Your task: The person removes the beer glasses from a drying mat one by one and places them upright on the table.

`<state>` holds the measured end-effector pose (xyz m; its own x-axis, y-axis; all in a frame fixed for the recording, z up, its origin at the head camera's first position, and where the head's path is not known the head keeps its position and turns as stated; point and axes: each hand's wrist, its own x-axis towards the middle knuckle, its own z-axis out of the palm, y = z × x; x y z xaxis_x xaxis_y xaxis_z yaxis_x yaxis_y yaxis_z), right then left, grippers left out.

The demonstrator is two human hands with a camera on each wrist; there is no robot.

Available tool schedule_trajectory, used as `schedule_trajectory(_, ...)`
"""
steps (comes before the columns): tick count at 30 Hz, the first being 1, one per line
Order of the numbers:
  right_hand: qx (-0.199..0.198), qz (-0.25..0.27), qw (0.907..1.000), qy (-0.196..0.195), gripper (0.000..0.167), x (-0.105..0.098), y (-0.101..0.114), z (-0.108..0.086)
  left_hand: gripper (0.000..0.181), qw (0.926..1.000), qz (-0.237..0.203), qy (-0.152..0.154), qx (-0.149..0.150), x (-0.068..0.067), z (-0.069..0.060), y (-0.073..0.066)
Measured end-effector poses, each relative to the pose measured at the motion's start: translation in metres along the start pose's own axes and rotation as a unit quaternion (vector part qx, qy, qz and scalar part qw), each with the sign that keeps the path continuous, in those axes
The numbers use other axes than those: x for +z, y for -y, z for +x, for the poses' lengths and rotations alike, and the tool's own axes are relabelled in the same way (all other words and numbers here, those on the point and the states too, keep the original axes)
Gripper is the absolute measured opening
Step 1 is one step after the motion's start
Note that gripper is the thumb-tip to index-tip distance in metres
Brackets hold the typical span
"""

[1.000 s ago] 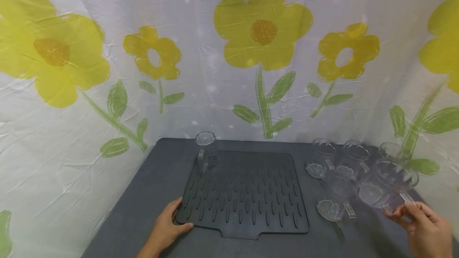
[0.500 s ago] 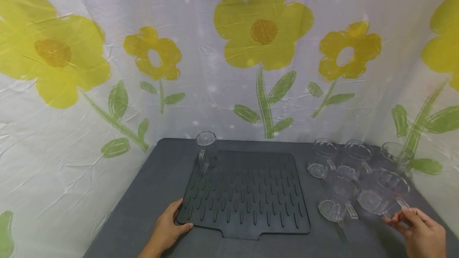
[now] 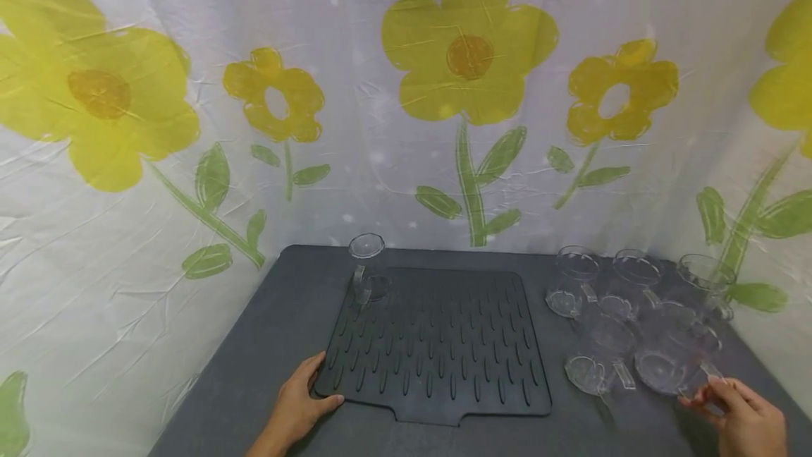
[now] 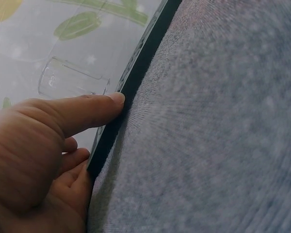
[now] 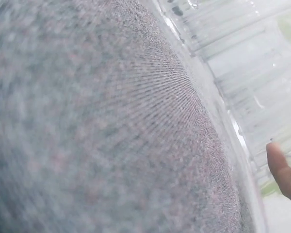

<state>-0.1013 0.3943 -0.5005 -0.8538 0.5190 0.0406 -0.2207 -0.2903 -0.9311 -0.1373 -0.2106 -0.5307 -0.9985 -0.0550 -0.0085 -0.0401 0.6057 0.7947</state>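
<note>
My left hand (image 3: 297,400) grips the near left corner of a black ridged drying mat (image 3: 438,344), thumb along the front edge and fingers at the left side. The left wrist view shows the thumb pressed on the mat's edge. On the mat's far left corner stands a clear glass mug (image 3: 368,270), apparently upside down. At the right, my right hand (image 3: 745,411) pinches the handle of another clear glass mug (image 3: 666,365), which is rim up. Whether its base touches the table cannot be told. In the right wrist view, a finger (image 5: 283,174) shows near blurred clear glass (image 5: 252,97).
Several more clear mugs stand rim up on the right, among them a near mug (image 3: 596,365), a back left mug (image 3: 574,284) and a back right mug (image 3: 704,273). The dark table (image 3: 254,344) ends at a flower-print curtain (image 3: 380,161).
My right hand has lowered the mug and brought it slightly left, beside the near mug. My left hand has stayed on the mat's corner.
</note>
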Motion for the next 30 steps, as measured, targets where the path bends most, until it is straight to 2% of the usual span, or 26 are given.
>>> schedule_trajectory(8, 0.02, -0.04, 0.9988, -0.022, 0.034, -0.001, -0.002, 0.0, 0.092, 1.0, 0.008, 0.002, -0.004, -0.001, 0.0, -0.001)
schedule_trajectory(16, 0.024, -0.029, 0.9991, 0.02, 0.033, -0.005, -0.001, 0.003, 0.093, 0.9999, 0.011, 0.0, -0.003, 0.0, 0.0, -0.001)
schedule_trajectory(21, 0.028, -0.008, 0.9974, 0.065, 0.031, -0.011, -0.001, 0.005, 0.092, 1.0, 0.007, -0.002, -0.001, 0.0, 0.001, -0.001)
schedule_trajectory(27, 0.053, -0.049, 0.9939, 0.083, 0.034, -0.016, 0.002, 0.008, 0.093, 0.9999, 0.013, -0.001, -0.011, 0.001, 0.003, 0.0)
schedule_trajectory(30, 0.058, -0.052, 0.9928, 0.091, 0.034, -0.018, 0.002, 0.009, 0.094, 0.9998, 0.016, -0.001, -0.013, 0.001, 0.003, 0.001)
